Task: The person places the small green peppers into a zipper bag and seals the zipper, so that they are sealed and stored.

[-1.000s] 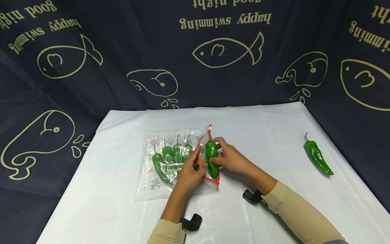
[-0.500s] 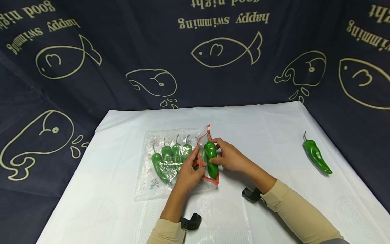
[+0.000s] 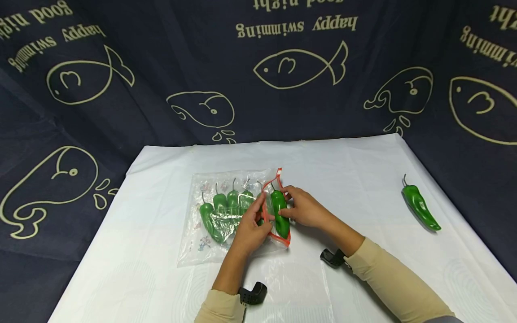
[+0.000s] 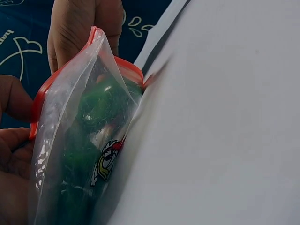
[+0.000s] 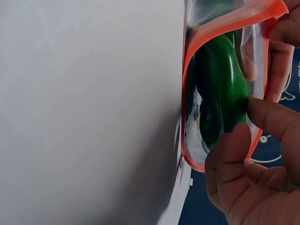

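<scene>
A clear zip bag (image 3: 187,251) with a red rim lies on its side, its mouth to the right. Several green chili peppers (image 3: 209,222) are inside, stems pointing away. My left hand (image 3: 251,228) pinches the upper side of the red rim, holding the mouth apart. With thumb and fingers my right hand (image 3: 304,208) holds another green chili pepper (image 3: 280,215) in the mouth. The right wrist view shows the red rim (image 5: 213,30) around this pepper (image 5: 225,79). Seen from the left wrist, peppers show dimly through the bag's printed plastic (image 4: 51,159).
A single green chili pepper (image 3: 421,207) lies toward the right side of the white-covered table (image 3: 347,166). Behind the table hangs a dark blue cloth (image 3: 145,112) printed with fish and whales. Both wrists wear black cameras (image 3: 253,294).
The pepper in my right hand has gone slightly further into the bag's mouth, its stem end tilting left. The red rim now passes to the right of its top. My left hand stays put.
</scene>
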Motion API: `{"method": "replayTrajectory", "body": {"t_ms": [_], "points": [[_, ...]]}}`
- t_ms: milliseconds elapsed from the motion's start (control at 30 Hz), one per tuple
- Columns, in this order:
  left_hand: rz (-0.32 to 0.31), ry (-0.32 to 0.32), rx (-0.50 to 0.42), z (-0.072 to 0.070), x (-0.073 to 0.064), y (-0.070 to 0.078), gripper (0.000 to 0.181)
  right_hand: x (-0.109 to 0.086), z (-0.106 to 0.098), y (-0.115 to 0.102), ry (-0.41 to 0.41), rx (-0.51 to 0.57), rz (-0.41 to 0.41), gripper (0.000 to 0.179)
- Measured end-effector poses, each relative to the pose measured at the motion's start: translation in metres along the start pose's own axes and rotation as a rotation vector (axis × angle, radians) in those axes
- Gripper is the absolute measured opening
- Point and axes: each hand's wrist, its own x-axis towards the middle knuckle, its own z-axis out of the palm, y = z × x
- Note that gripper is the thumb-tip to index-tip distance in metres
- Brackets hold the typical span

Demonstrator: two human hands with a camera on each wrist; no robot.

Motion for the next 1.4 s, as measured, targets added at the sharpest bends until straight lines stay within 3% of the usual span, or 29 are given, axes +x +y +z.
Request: {"method": "replayTrajectory", "body": {"t_ms": [167,300,367,533,1167,1400], "points": [[-0.005,-0.006,-0.005,0.000,-0.002,0.009,0.084,0.001,0.000,-0.002,-0.034,0.097,0.041,0.063],[-0.005,-0.007,-0.006,0.000,-0.001,0.009,0.084,0.001,0.001,-0.002,-0.058,0.177,0.072,0.064],[0.006,0.003,-0.002,0.000,0.001,0.001,0.085,0.002,0.003,-0.001,-0.069,0.189,0.071,0.063],[0.009,0.001,-0.018,-0.001,0.001,0.002,0.086,0.003,0.008,0.003,-0.101,0.212,0.063,0.055],[-0.010,-0.012,-0.038,-0.002,0.000,0.006,0.085,0.002,0.010,-0.001,-0.098,0.566,0.208,0.050],[0.005,-0.021,-0.054,-0.002,0.000,0.008,0.085,0.002,0.009,-0.002,-0.128,0.639,0.222,0.055]]}}
